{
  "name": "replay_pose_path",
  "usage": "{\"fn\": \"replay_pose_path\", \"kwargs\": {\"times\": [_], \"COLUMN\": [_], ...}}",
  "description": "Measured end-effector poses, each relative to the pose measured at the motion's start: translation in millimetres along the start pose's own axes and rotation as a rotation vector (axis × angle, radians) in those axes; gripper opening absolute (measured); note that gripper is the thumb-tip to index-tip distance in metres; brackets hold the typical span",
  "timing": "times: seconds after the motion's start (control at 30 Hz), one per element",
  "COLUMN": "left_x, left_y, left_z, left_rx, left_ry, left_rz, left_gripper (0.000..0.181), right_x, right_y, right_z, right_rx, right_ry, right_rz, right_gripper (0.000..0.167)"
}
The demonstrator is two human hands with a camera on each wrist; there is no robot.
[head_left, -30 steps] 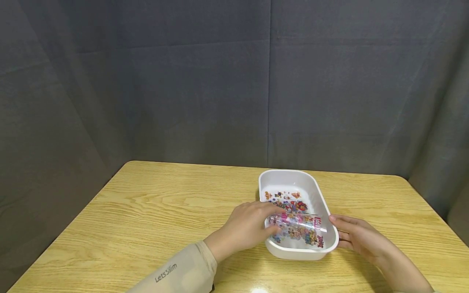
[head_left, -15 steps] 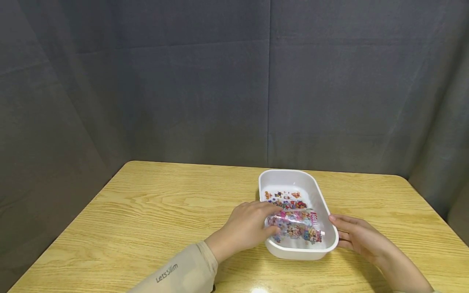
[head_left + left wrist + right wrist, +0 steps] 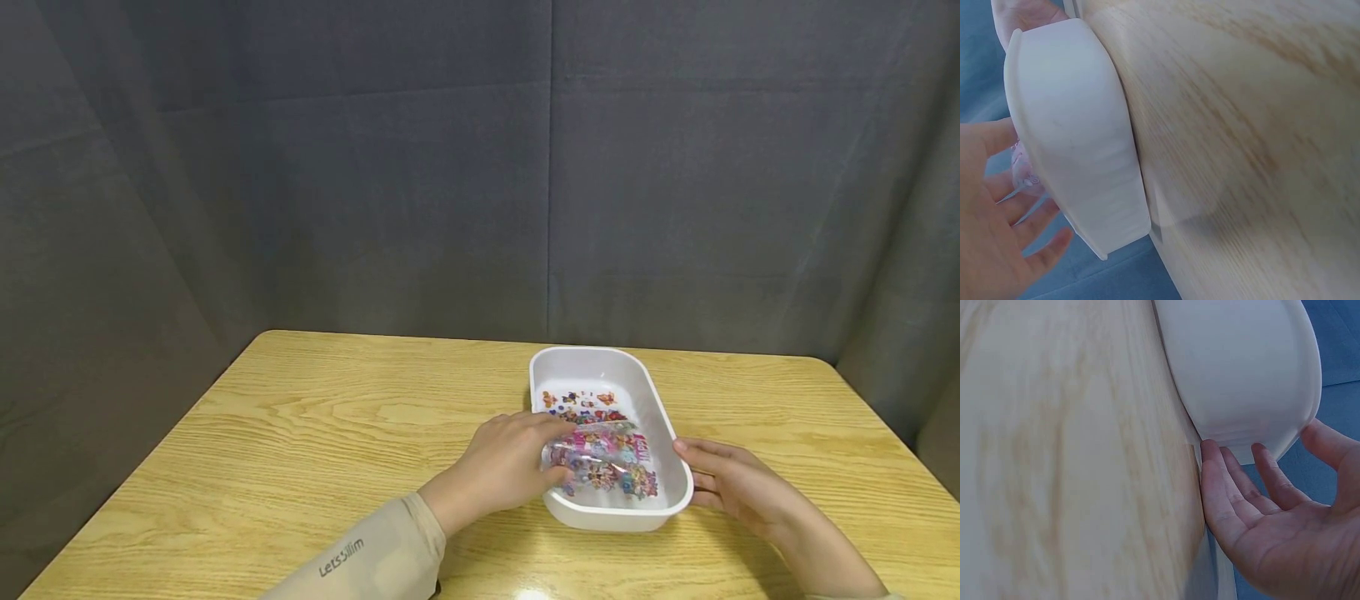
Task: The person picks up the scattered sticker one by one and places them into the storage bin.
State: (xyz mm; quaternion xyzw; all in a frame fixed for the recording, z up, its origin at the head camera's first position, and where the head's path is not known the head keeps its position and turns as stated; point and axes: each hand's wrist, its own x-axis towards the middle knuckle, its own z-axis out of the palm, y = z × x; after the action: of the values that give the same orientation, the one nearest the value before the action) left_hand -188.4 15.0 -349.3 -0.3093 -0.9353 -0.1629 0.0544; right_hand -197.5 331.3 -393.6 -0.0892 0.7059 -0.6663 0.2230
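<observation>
A white rectangular tray [image 3: 652, 400] with rounded corners stands on the table. Inside lie clear plastic sheets [image 3: 611, 475] printed with colourful cartoon figures and pink lettering; the uppermost bulges slightly. My left hand [image 3: 510, 462] reaches over the tray's left rim, thumb and forefinger apart at the top sheet. In the left wrist view its fingers are spread, with pinkish plastic [image 3: 1024, 169] beside them; some fingertips are hidden behind the rim. At the tray's right side my right hand [image 3: 738, 483] touches the outer wall with its fingertips and the rim with its thumb.
The wood-grain table [image 3: 360, 417] extends far to the left of the tray and a shorter way to its right. A dark grey curtain [image 3: 412, 208] hangs behind the table's back edge and along both sides.
The top plastic sheet has settled lower and flatter in the tray, its raised far edge dropping. Both hands and the tray have stayed nearly in place.
</observation>
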Motion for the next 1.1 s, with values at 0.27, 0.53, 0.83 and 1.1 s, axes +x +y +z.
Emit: {"fn": "replay_pose_path", "kwargs": {"times": [0.27, 0.53, 0.83, 1.1], "left_x": [-0.6, -1.7, -5.0, -10.4], "left_y": [-1.4, -3.0, -5.0, -4.7], "left_z": [0.5, 0.9, -0.9, -6.7], "left_rx": [-0.008, -0.017, -0.081, -0.160], "left_ry": [0.019, 0.040, 0.065, 0.088], "left_rz": [0.023, 0.033, 0.011, -0.022], "left_gripper": [0.051, 0.049, 0.047, 0.049], "right_x": [1.0, 2.2, 2.3, 1.0], "right_y": [-0.5, 0.2, 0.9, 0.7], "right_z": [0.1, 0.5, 0.3, -0.2], "right_rx": [-0.003, -0.001, -0.005, -0.015], "right_ry": [0.007, 0.017, 0.021, 0.027], "right_rz": [0.004, 0.006, 0.009, 0.023], "right_gripper": [0.065, 0.066, 0.067, 0.068]}}
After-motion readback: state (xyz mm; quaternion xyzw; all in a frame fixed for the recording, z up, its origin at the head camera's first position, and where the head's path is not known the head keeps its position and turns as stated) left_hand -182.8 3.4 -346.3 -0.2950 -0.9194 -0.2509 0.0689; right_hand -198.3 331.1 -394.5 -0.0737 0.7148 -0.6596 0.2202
